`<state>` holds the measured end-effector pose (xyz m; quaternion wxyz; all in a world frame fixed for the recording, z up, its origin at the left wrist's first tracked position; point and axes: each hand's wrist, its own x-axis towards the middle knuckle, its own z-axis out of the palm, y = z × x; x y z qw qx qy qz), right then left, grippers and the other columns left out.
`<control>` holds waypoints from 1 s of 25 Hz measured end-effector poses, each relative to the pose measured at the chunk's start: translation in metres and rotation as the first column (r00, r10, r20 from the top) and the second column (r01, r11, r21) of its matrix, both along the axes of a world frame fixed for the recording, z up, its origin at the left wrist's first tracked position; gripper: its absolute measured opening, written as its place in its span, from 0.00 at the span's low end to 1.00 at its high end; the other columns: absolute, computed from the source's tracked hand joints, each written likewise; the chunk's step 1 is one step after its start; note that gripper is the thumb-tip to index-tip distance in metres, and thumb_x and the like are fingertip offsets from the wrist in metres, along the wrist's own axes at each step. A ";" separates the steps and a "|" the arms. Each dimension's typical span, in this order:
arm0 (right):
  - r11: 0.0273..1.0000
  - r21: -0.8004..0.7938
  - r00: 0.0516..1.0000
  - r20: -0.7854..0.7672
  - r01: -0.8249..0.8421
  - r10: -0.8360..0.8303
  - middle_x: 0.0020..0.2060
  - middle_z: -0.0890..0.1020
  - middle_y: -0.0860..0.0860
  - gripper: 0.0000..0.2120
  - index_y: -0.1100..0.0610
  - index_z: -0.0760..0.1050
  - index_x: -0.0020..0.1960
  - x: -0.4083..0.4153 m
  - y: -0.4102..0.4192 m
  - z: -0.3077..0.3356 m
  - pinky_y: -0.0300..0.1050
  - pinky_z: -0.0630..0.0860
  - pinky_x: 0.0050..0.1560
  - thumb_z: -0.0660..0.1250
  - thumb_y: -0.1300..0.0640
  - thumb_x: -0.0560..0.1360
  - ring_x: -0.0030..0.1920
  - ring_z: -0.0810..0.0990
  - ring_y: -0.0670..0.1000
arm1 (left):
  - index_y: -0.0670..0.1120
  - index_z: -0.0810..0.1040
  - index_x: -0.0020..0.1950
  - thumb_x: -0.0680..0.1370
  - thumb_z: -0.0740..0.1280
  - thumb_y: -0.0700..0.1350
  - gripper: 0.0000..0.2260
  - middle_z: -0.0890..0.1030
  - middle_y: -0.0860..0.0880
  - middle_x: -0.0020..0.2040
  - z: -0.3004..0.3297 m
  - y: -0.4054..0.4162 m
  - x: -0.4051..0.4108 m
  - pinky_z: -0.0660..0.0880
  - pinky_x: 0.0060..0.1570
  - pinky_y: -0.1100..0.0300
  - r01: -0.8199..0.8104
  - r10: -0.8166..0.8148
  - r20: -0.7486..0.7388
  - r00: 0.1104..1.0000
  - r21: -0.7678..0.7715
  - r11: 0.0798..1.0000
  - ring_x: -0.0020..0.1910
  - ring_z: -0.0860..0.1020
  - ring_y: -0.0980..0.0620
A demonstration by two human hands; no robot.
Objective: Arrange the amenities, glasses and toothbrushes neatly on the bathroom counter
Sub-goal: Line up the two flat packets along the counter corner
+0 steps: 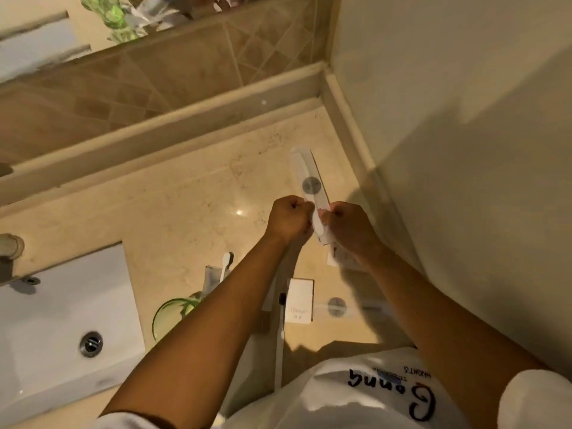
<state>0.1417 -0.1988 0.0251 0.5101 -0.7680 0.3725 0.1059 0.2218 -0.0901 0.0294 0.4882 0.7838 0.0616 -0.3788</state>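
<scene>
Pinching the near end of a long white wrapped toothbrush packet (311, 181) between both closed fists, my left hand (291, 216) and right hand (348, 226) are holding it over the beige marble counter (185, 196), near the wall corner.

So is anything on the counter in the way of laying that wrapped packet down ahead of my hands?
Nothing visible: both hands, left and right, grip the packet over bare counter.
</scene>
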 end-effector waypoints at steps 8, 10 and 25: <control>0.875 0.414 0.952 0.053 0.252 -0.300 0.45 0.86 0.55 0.12 0.59 0.79 0.60 0.034 -0.026 -0.012 0.44 0.81 0.34 0.67 0.54 0.80 0.40 0.86 0.55 | 0.29 0.78 0.53 0.80 0.66 0.34 0.08 0.78 0.35 0.38 -0.021 -0.043 0.060 0.74 0.29 0.57 -0.129 0.099 -0.164 0.981 -0.186 0.974 0.27 0.74 0.46; 0.881 0.380 0.935 0.099 0.282 -0.342 0.42 0.87 0.55 0.11 0.59 0.79 0.58 0.035 -0.025 -0.019 0.44 0.80 0.32 0.67 0.54 0.80 0.36 0.86 0.53 | 0.30 0.79 0.53 0.80 0.66 0.35 0.08 0.79 0.35 0.39 -0.027 -0.051 0.066 0.74 0.34 0.53 -0.137 0.104 -0.170 0.980 -0.195 0.971 0.30 0.75 0.45; 0.881 -0.406 0.963 0.209 0.245 -0.171 0.59 0.81 0.48 0.29 0.49 0.70 0.71 0.062 -0.022 -0.040 0.46 0.84 0.53 0.65 0.37 0.74 0.54 0.82 0.47 | 0.30 0.79 0.52 0.79 0.69 0.37 0.08 0.84 0.31 0.44 -0.036 -0.089 0.116 0.82 0.37 0.48 -0.067 0.061 -0.039 0.997 -0.188 0.980 0.34 0.81 0.39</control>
